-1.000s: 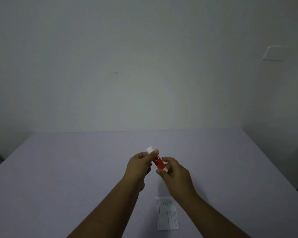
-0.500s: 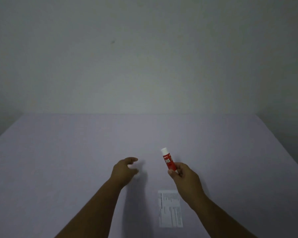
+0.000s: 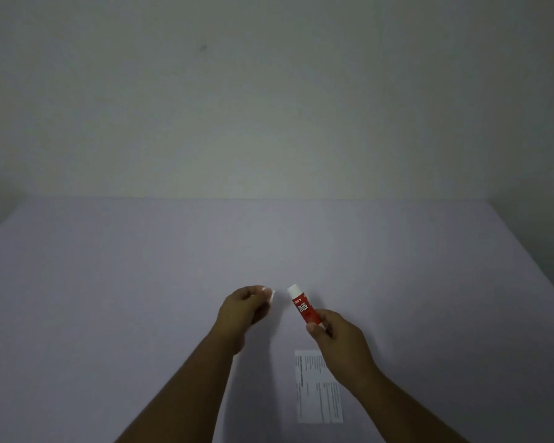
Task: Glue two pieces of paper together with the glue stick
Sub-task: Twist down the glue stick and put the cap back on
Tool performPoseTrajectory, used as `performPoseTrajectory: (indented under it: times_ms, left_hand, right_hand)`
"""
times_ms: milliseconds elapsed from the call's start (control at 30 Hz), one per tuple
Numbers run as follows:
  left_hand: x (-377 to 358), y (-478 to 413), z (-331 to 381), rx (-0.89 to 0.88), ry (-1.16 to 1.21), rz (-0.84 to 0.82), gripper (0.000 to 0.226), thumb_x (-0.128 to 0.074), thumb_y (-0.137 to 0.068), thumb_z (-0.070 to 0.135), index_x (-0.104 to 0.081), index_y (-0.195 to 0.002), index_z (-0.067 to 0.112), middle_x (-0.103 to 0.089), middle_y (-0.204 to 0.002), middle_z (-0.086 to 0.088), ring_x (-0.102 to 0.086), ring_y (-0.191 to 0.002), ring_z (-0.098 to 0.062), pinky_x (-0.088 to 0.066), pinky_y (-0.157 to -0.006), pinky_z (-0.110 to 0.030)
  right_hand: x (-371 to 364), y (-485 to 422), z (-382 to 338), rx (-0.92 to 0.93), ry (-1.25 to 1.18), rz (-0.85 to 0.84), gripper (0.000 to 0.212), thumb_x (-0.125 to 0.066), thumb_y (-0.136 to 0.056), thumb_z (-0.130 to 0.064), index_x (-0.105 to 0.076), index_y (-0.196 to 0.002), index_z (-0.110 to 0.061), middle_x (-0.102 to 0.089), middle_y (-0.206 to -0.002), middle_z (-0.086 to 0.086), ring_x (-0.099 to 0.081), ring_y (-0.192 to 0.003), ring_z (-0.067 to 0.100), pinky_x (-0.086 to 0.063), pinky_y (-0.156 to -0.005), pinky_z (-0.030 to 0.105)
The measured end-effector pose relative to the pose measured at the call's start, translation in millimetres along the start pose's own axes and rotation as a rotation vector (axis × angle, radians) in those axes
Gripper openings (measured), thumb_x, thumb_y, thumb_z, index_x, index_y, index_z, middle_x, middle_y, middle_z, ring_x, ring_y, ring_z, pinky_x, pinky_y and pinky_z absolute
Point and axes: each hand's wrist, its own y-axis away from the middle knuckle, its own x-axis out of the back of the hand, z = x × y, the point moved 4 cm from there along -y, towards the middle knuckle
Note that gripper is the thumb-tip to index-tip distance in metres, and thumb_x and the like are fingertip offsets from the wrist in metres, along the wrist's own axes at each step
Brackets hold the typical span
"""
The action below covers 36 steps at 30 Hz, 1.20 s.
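My right hand grips the lower end of a red glue stick. The stick points up and slightly left, and its tip is white. My left hand is level with it, a short gap to the left, fingers curled. They pinch a small white object at the fingertips; it is too blurred to tell whether it is a cap or a scrap. A printed white paper strip lies flat on the table below my right hand, its right edge close to my forearm.
The pale lilac table reaches back to a plain wall. Its right edge runs diagonally at the far right, and its left corner sits at the far left.
My left hand let go of the stick's top, swung out open to the left, then came back beside the stick, pinching a small white object. My right hand kept hold of the stick throughout.
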Motion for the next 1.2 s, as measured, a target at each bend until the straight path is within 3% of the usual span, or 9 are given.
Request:
performPoseTrajectory:
  times_ms: [67, 133, 300, 567, 767, 867, 933, 1100, 1200]
  left_hand:
    - [-6.5, 7.1, 12.9, 0.046, 0.253, -0.089, 0.018, -0.066, -0.085, 0.016, -0.07, -0.098, 0.005, -0.072, -0.083, -0.011, -0.068, -0.076, -0.018, -0.057, -0.065, -0.023]
    - [-10.6, 15.7, 23.9, 0.029, 0.313, -0.155, 0.017, -0.066, -0.085, 0.015, -0.072, -0.097, 0.004, -0.073, -0.082, -0.01, -0.068, -0.075, -0.017, -0.057, -0.064, -0.021]
    - [-14.5, 39.5, 41.0, -0.075, 0.246, -0.217, 0.015, -0.065, -0.085, 0.018, -0.072, -0.096, 0.01, -0.075, -0.088, -0.005, -0.07, -0.084, -0.016, -0.056, -0.066, -0.018]
    - [-16.0, 72.1, 61.2, -0.21, 0.099, -0.244, 0.014, -0.07, -0.082, 0.018, -0.072, -0.095, 0.014, -0.075, -0.092, -0.001, -0.069, -0.091, -0.015, -0.054, -0.07, -0.017]
    - [-22.0, 88.6, 74.2, -0.282, 0.032, -0.3, 0.014, -0.07, -0.081, 0.018, -0.073, -0.095, 0.016, -0.075, -0.088, 0.002, -0.069, -0.09, -0.014, -0.053, -0.076, -0.02]
    - [-23.9, 92.7, 79.4, -0.309, -0.038, -0.289, 0.013, -0.07, -0.082, 0.018, -0.073, -0.094, 0.017, -0.075, -0.089, 0.002, -0.069, -0.09, -0.015, -0.053, -0.074, -0.019]
    - [-26.8, 92.6, 80.7, -0.315, -0.092, -0.287, 0.014, -0.069, -0.083, 0.018, -0.072, -0.096, 0.017, -0.074, -0.09, 0.002, -0.068, -0.09, -0.013, -0.051, -0.074, -0.019]
    - [-38.0, 86.3, 74.3, -0.294, -0.18, -0.311, 0.032, -0.064, -0.087, 0.024, -0.062, -0.119, 0.026, -0.064, -0.114, 0.004, -0.059, -0.107, -0.012, -0.045, -0.096, -0.03]
    - [-37.6, 73.2, 61.2, -0.23, -0.157, -0.217, 0.036, -0.051, -0.095, 0.031, -0.05, -0.131, 0.029, -0.053, -0.129, 0.002, -0.05, -0.12, -0.018, -0.041, -0.104, -0.036]
  right_hand:
    - [1.4, 1.9, -4.6, 0.005, 0.004, -0.013, 0.028, -0.053, -0.091, -0.031, -0.056, -0.117, -0.023, -0.061, -0.096, -0.008, -0.056, -0.087, 0.009, -0.04, -0.068, 0.016]
    - [3.3, 5.1, -9.5, 0.017, 0.0, -0.022, 0.029, -0.053, -0.091, -0.032, -0.056, -0.119, -0.024, -0.06, -0.097, -0.009, -0.056, -0.09, 0.009, -0.042, -0.075, 0.02]
    - [8.9, 17.1, -19.5, 0.05, 0.014, -0.001, 0.032, -0.052, -0.091, -0.034, -0.056, -0.121, -0.025, -0.06, -0.103, -0.01, -0.055, -0.093, 0.008, -0.042, -0.083, 0.023]
    - [22.5, 37.0, -29.3, 0.169, 0.041, 0.104, 0.024, -0.057, -0.088, -0.033, -0.062, -0.111, -0.028, -0.059, -0.09, -0.016, -0.055, -0.082, 0.003, -0.038, -0.069, 0.012]
    - [26.6, 43.1, -30.2, 0.053, -0.229, -0.047, 0.021, -0.057, -0.088, -0.036, -0.062, -0.107, -0.028, -0.066, -0.094, -0.012, -0.061, -0.085, 0.008, -0.044, -0.071, 0.021]
    - [25.1, 44.7, -31.0, 0.052, -0.279, -0.158, 0.008, -0.056, -0.087, -0.037, -0.062, -0.091, -0.033, -0.07, -0.09, -0.009, -0.065, -0.082, 0.013, -0.048, -0.072, 0.024]
    - [23.4, 40.9, -31.3, 0.056, -0.246, -0.222, 0.008, -0.058, -0.086, -0.038, -0.06, -0.092, -0.035, -0.071, -0.093, -0.008, -0.065, -0.086, 0.012, -0.048, -0.074, 0.025]
    - [25.7, 13.7, -23.6, 0.012, -0.129, -0.259, 0.027, -0.065, -0.079, -0.036, -0.054, -0.104, -0.035, -0.066, -0.1, -0.005, -0.061, -0.087, 0.006, -0.044, -0.068, 0.021]
    - [28.2, -6.5, -11.9, -0.011, -0.073, -0.192, 0.033, -0.069, -0.077, -0.029, -0.055, -0.107, -0.028, -0.062, -0.098, -0.007, -0.06, -0.088, 0.011, -0.047, -0.076, 0.026]
